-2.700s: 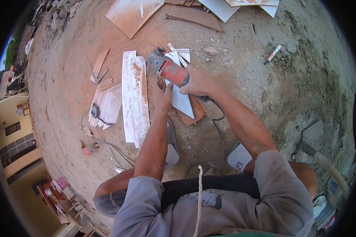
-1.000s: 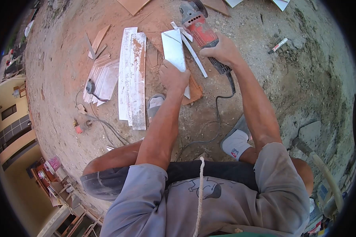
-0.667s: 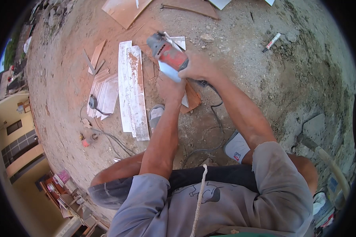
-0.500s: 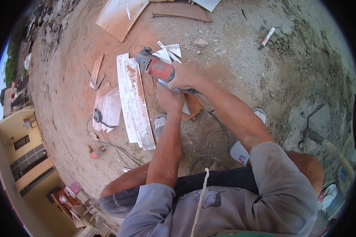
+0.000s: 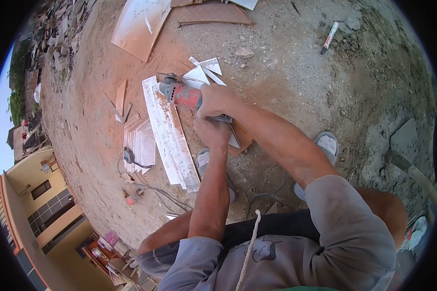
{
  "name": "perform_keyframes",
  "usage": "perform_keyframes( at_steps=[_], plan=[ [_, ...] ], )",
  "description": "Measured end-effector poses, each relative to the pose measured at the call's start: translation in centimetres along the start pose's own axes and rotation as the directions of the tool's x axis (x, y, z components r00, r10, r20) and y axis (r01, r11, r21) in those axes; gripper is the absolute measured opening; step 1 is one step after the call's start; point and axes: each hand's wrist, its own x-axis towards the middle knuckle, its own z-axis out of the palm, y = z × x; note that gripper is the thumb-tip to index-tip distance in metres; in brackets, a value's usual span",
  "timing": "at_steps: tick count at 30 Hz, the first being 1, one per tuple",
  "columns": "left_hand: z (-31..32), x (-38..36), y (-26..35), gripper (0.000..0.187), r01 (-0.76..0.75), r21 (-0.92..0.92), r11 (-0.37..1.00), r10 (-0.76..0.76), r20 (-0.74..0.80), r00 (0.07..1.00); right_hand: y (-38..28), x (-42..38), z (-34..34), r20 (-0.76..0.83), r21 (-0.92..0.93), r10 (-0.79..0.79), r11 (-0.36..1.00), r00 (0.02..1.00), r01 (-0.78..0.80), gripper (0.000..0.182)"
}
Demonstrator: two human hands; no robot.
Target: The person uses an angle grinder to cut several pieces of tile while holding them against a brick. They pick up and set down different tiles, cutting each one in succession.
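Observation:
My right hand (image 5: 216, 101) is wrapped round the rear of a red and grey angle grinder (image 5: 185, 96). The grinder's head and disc point left, above a long white tile strip (image 5: 172, 138). Just below the grinder, my left hand (image 5: 212, 132) is closed on a tile (image 5: 235, 138), whose pale edge shows by the wrist; its fingertips are partly hidden. Triangular white tile offcuts (image 5: 210, 67) lie beyond the grinder. A brown tile piece (image 5: 243, 140) rests on the ground beside my left wrist.
A stack of tile strips (image 5: 142, 143) lies left, with a dark round tool part (image 5: 128, 156) on it. Cables (image 5: 165, 194) run across the dirt. Larger tiles (image 5: 141, 29) lie ahead; a marker (image 5: 329, 38) is ahead right. A wooden-handled tool (image 5: 412, 174) lies at far right.
The grinder has tilted, so its disc now shows at the head. Both hands have shifted slightly down in view and keep their hold. My view has turned a little.

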Motion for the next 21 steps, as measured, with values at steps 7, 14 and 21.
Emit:
perform_keyframes(
  at_steps=[7, 14, 21],
  plan=[
    [-0.5, -0.4, 1.0, 0.065, -0.005, 0.091, 0.996, 0.013, -0.089, 0.996, -0.3, 0.0, -0.8, 0.048, 0.007, 0.008, 1.0, 0.999, -0.008, 0.071],
    [-1.0, -0.2, 1.6, 0.071, 0.082, 0.14, 0.987, -0.083, 0.0, 0.997, -0.5, 0.2, -0.6, 0.012, -0.009, 0.031, 0.999, 0.999, -0.03, 0.062],
    [-0.7, -0.1, 1.5, 0.07, 0.108, 0.142, 0.984, -0.106, -0.02, 0.994, -0.6, 0.2, -0.8, 0.023, -0.01, 0.04, 0.999, 0.999, -0.039, 0.062]
  ],
)
